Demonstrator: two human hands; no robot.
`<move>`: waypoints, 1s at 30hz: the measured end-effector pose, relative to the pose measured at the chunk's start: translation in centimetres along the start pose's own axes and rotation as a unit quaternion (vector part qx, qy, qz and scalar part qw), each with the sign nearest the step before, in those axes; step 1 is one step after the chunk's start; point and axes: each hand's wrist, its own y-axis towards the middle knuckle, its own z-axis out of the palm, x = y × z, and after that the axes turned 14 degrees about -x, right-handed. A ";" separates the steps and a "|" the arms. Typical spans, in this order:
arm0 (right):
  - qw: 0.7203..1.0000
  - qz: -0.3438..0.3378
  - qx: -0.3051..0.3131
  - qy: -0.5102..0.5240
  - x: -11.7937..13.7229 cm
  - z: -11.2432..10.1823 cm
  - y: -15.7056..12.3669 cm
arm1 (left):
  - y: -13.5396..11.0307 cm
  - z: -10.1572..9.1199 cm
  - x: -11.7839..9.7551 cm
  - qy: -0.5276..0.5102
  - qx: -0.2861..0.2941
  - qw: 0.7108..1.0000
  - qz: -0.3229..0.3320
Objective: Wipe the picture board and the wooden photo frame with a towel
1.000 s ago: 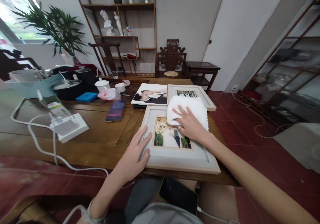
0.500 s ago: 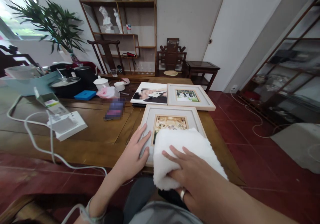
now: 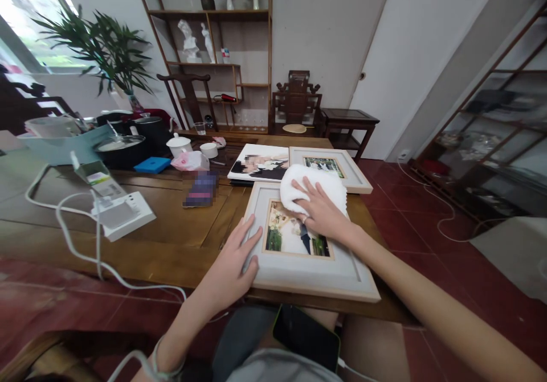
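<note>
A white-framed photo (image 3: 307, 276) lies flat at the near edge of the wooden table (image 3: 171, 228). My left hand (image 3: 233, 262) rests flat on the frame's left border, fingers stretched out. My right hand (image 3: 320, 211) presses a folded white cloth (image 3: 314, 185) onto the frame's far right corner, fingers spread over the cloth. A ring shows on one finger.
Behind lie a second white frame (image 3: 354, 177) and an unframed photo print (image 3: 258, 163). To the left are a white power strip (image 3: 122, 214) with cables, a blurred phone (image 3: 200, 189), a blue box, cups and pots. A dark phone (image 3: 305, 336) rests on my lap.
My right hand has slid the cloth from the frame's near edge back to its far right corner. The left hand has stayed on the frame's left border.
</note>
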 end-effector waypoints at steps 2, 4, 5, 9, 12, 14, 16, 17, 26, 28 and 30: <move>1.000 -0.001 0.018 -0.007 -0.1 0.1 0.6 | 0.0 0.0 0.0 0.002 0.002 1.000 -0.001; 0.999 -0.012 0.044 0.006 0.8 -0.2 0.5 | 0.0 0.0 0.0 0.001 0.001 1.000 -0.001; 0.998 -0.017 0.058 0.020 1.6 -0.6 0.2 | 0.0 0.1 0.0 0.000 0.000 1.000 -0.002; 0.987 -0.030 0.136 0.081 5.9 -3.4 -2.3 | -0.1 0.3 0.0 -0.006 -0.007 1.000 -0.004; 0.978 -0.021 0.181 0.101 9.4 -5.8 -4.4 | -0.1 0.3 0.0 -0.015 -0.011 1.000 -0.007; 0.966 -0.026 0.226 0.124 11.2 -7.0 -5.2 | 0.0 0.3 0.0 -0.019 -0.009 1.000 -0.011; 0.956 -0.033 0.254 0.142 12.2 -7.5 -5.7 | 0.0 0.2 0.0 -0.020 -0.006 1.000 -0.013; 0.956 -0.032 0.249 0.148 12.4 -7.4 -5.8 | 0.0 0.2 0.0 -0.020 -0.004 1.000 -0.014; 0.994 0.025 0.095 0.045 6.6 -2.3 -3.6 | -0.1 0.2 0.0 -0.004 -0.008 1.000 -0.006; 0.997 0.020 0.077 0.014 4.4 -1.5 -2.4 | -0.1 0.2 0.1 0.001 -0.006 1.000 -0.003; 0.998 0.020 0.061 -0.013 2.4 -1.0 -1.3 | -0.1 0.1 0.1 0.007 0.000 1.000 -0.003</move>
